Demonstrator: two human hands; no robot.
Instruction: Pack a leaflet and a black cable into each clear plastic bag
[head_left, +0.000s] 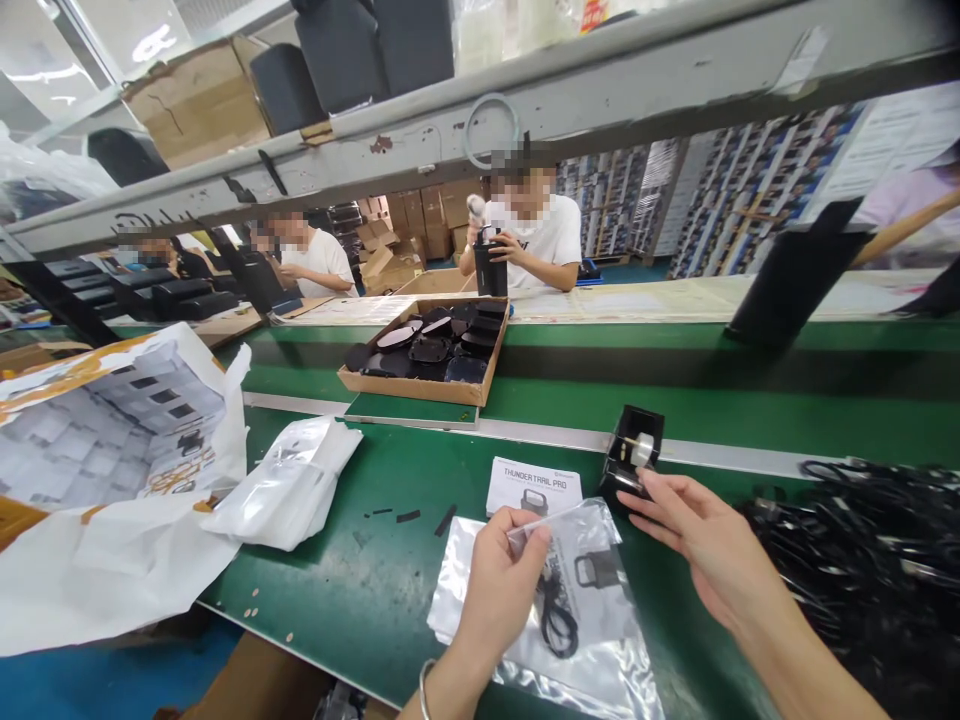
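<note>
My left hand pinches the top edge of a clear plastic bag. Inside the bag show a coiled black cable and a printed sheet with a picture of a black device. More flat bags lie beneath it. A stack of leaflets marked "THUNDER TRAIL PRO" sits just behind. To the right, my right hand has its fingers stretched out and apart at the front of a black tape dispenser with a small roll in it. Whether the fingertips touch the tape cannot be made out.
A pile of black cables covers the bench's right side. White plastic bags and a large open sack lie left. Behind stands a cardboard tray of black parts. A co-worker sits opposite, under a metal beam.
</note>
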